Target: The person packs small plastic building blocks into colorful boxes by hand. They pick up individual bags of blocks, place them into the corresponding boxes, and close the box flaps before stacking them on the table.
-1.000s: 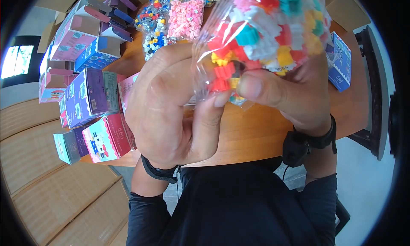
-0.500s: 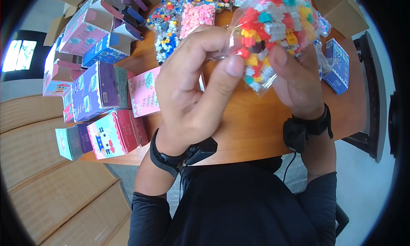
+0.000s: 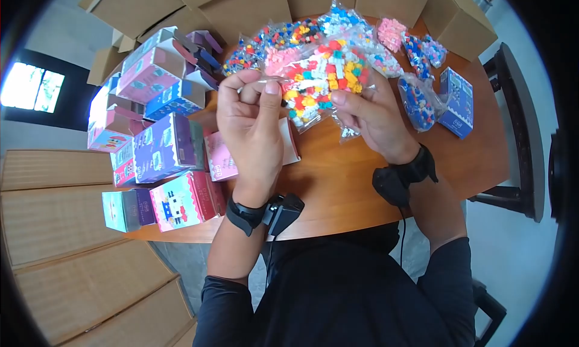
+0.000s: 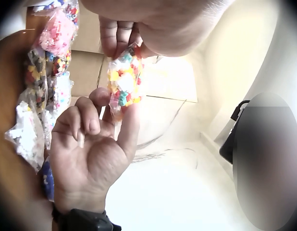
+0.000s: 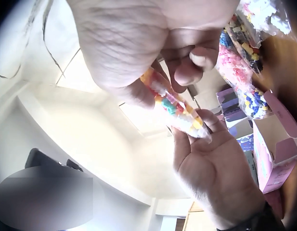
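Note:
A clear plastic bag of small toy building bricks (image 3: 325,75), red, yellow, white and teal, is held up above the table between both hands. My left hand (image 3: 253,136) pinches the bag's left edge between thumb and fingers. At the other side, my right hand (image 3: 380,121) grips it with the thumb on the near face and the fingers behind. Seen edge-on in the left wrist view, the brick bag (image 4: 124,79) looks fairly thin between the two hands. The right wrist view shows the left hand's thumb and fingers on the bag's end (image 5: 199,130).
More brick bags lie along the back of the table, one with pink bricks (image 3: 392,33). Opened cartons (image 3: 163,145) are stacked at the left. A blue box (image 3: 458,103) stands at the right beside a bag of blue bricks (image 3: 419,103). Cardboard boxes (image 3: 241,12) line the rear edge.
Both hands have lowered the brick bag away from the head camera, towards the table. More of the table and the bags behind now shows. The bag stays held by both hands.

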### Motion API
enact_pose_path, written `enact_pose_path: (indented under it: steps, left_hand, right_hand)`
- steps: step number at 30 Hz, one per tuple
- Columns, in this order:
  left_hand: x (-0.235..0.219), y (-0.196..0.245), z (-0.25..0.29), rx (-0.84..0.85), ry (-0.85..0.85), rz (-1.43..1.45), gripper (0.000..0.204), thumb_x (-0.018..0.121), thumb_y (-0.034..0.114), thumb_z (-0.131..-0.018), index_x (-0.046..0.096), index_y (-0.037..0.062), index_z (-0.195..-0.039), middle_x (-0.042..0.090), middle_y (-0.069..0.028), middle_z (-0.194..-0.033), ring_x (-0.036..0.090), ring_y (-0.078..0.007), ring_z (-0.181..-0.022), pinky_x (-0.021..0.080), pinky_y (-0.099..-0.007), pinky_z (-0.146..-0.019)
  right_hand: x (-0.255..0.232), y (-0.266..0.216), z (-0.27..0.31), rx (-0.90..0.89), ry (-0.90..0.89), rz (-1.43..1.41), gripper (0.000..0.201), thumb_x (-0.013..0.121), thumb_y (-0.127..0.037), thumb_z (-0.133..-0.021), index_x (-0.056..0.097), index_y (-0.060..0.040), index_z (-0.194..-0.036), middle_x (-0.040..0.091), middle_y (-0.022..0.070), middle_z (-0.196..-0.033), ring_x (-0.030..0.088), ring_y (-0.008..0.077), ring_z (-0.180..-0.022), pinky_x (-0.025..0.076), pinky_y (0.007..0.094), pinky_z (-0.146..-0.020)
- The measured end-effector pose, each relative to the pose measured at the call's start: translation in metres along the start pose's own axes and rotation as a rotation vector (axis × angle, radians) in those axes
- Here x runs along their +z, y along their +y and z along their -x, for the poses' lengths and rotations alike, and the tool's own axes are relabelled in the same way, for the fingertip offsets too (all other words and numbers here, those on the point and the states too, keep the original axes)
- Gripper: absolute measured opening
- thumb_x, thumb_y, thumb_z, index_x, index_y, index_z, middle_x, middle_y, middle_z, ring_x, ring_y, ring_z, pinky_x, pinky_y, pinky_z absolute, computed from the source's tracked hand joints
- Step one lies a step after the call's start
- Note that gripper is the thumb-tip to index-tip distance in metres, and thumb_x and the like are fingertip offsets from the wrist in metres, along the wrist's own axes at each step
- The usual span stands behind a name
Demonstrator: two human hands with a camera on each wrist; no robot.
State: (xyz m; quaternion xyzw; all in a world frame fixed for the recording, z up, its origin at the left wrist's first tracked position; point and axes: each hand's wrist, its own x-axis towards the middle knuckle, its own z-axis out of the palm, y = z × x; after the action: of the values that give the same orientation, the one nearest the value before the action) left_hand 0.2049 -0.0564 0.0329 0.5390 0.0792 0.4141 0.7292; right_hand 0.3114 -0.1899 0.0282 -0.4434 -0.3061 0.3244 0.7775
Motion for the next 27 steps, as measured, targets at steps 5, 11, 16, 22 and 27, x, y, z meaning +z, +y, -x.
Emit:
enact_pose_path:
  steps: [5,11,16,22,27]
  left_hand:
    - [0.007,0.008,0.005,0.026,0.026,-0.068,0.026,0.056,0.002,-0.092,0.041,0.0004,-0.113,0.068,-0.0109,-0.093,0.061,-0.0092,-0.084,0.048,-0.0209,-0.074]
    - [0.011,0.013,0.01,-0.032,-0.183,0.092,0.041,0.063,0.005,-0.088,0.042,-0.0033,-0.123,0.059,-0.0117,-0.111,0.057,-0.0139,-0.102,0.046,-0.027,-0.088]
    - [0.001,0.005,0.006,0.033,-0.211,-0.13,0.025,0.067,0.003,-0.084,0.057,-0.0026,-0.107,0.061,-0.0065,-0.104,0.057,-0.0122,-0.097,0.044,-0.0276,-0.088]
    - [0.002,0.015,0.004,0.028,-0.13,-0.102,0.021,0.066,-0.001,-0.084,0.057,-0.0034,-0.102,0.06,-0.0053,-0.099,0.056,-0.0103,-0.094,0.044,-0.0258,-0.086]
    - [-0.003,0.017,0.003,0.094,-0.327,-0.171,0.02,0.065,-0.002,-0.082,0.056,-0.0029,-0.1,0.057,-0.0047,-0.095,0.054,-0.0089,-0.091,0.043,-0.024,-0.084]
  right_hand:
    - [0.008,0.002,-0.001,-0.055,0.047,-0.003,0.021,0.062,-0.014,-0.089,0.054,-0.003,-0.105,0.056,0.0003,-0.072,0.049,0.0055,-0.053,0.037,0.0185,-0.047]
    - [0.003,0.0,0.0,-0.073,0.046,-0.14,0.024,0.06,-0.015,-0.091,0.052,-0.0022,-0.109,0.064,0.0079,-0.083,0.064,0.0153,-0.066,0.05,0.024,-0.056]
    - [0.01,-0.001,0.004,-0.089,-0.041,-0.113,0.03,0.059,-0.014,-0.091,0.051,-0.0016,-0.116,0.066,0.0131,-0.093,0.067,0.0188,-0.074,0.052,0.0257,-0.061]
    - [0.004,0.0,0.001,-0.094,-0.083,-0.158,0.038,0.054,-0.024,-0.093,0.049,0.0003,-0.122,0.063,0.0138,-0.108,0.065,0.0194,-0.09,0.051,0.0301,-0.077]
    - [0.007,-0.008,-0.004,-0.169,0.064,-0.078,0.033,0.055,-0.021,-0.093,0.051,0.0006,-0.118,0.064,0.01,-0.107,0.062,0.0154,-0.093,0.049,0.0276,-0.083]
